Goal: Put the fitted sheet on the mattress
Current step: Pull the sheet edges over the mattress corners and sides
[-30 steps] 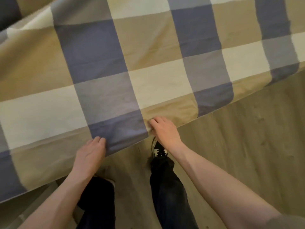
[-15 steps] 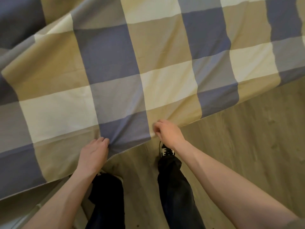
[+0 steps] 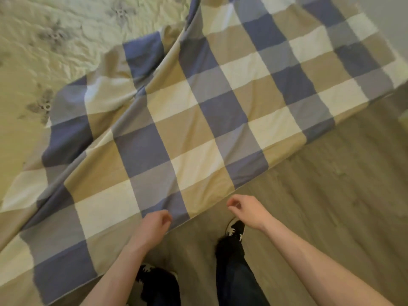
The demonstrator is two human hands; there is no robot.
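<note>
Checked sheet (image 3: 198, 120) partly over mattress (image 3: 55, 40); left hand (image 3: 154, 226) at edge, right hand (image 3: 248, 212) clear

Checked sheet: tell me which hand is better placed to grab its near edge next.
Probably left. The left hand is right at the near edge of the sheet, while the right hand hangs over the floor, apart from the cloth, holding nothing.
</note>
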